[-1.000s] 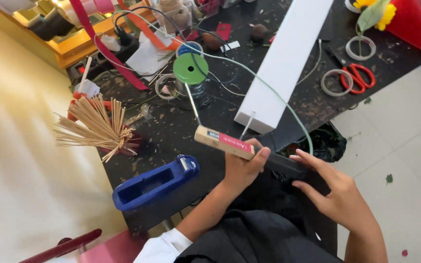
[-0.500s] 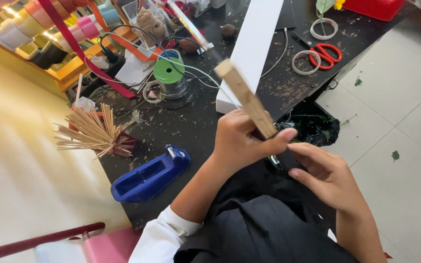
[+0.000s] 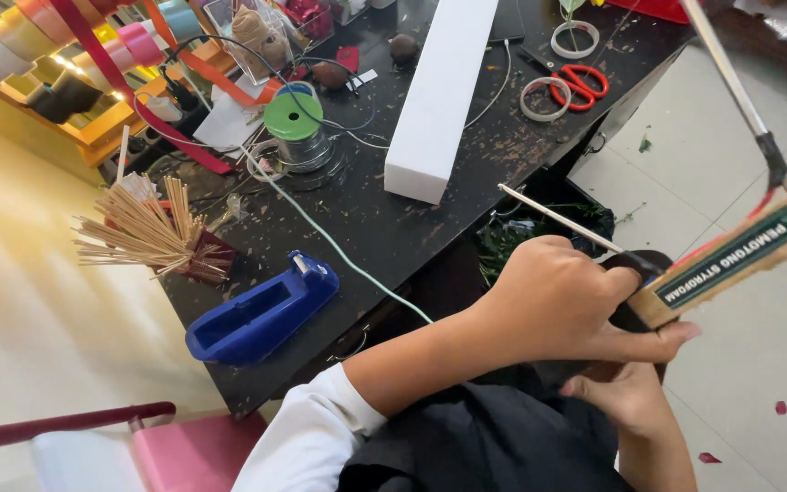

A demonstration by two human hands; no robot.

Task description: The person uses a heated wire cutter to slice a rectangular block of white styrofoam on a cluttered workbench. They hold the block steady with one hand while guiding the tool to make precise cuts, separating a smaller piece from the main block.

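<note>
Foam cutter point(image 3: 730, 260), wooden handle with a green label strip: your left hand point(image 3: 562, 305) is closed around the handle's near end, off the table point(image 3: 430, 219) edge above your lap. Looks light and stiff; keep your hold on the wood, clear of the thin metal rods. Right hand point(image 3: 626, 392) is tucked underneath, grip unclear. White foam block point(image 3: 439, 96) lies lengthwise on the table, blue tape dispenser point(image 3: 261, 310) near the front edge.

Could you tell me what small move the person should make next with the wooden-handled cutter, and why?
Probably swing the wooden-handled cutter back over the black table toward the white foam block. The left hand holds it out past the table edge, above the floor, away from the block, and the right hand sits beneath.
</note>
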